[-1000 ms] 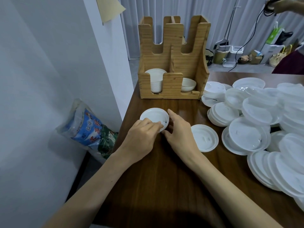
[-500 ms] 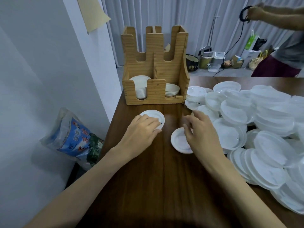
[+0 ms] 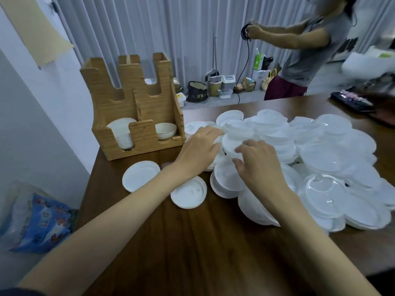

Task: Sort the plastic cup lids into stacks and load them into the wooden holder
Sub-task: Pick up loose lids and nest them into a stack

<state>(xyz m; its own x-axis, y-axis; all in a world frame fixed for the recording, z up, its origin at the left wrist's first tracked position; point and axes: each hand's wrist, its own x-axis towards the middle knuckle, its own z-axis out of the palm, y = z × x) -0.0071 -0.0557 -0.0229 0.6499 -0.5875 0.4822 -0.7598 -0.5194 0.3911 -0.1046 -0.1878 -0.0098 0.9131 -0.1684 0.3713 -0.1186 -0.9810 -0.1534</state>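
Head view: we look down on a dark wooden surface (image 3: 192, 242) with both bare hands reaching into the pile of lids (image 3: 320, 159) on its right half.
Left hand: our left hand (image 3: 198, 148) lies over the pile's near-left edge, its fingers (image 3: 211, 133) stretched out fairly straight and resting on the lids, curled round nothing.
Right hand: our right hand (image 3: 260, 165) is just beside the left, with its fingers (image 3: 245, 146) bent at the rim of one raised lid (image 3: 229, 146). The thumb sits below that rim. Blur keeps us from telling whether the lid is truly gripped.
Wooden holder: the wooden holder (image 3: 136, 99) stands upright at the far-left corner of the surface, near the wall.
Left compartment: a tall stack of small lids (image 3: 123, 135) shows through the front cut-out.
Right compartment: a low stack of wider lids (image 3: 165, 131) lies inside.
Loose lids: one flat lid (image 3: 140, 175) lies in front of the holder. A second lid (image 3: 189, 194) lies partly under our left forearm, and the two are apart.
Pile: white and clear lids overlap loosely, many of them tilted on each other.
Floor, left: a blue printed bag (image 3: 40, 223) leans by the wall.
Background: a second person (image 3: 305, 60) stands beyond the surface, holding a black cable (image 3: 246, 35) before grey curtains.
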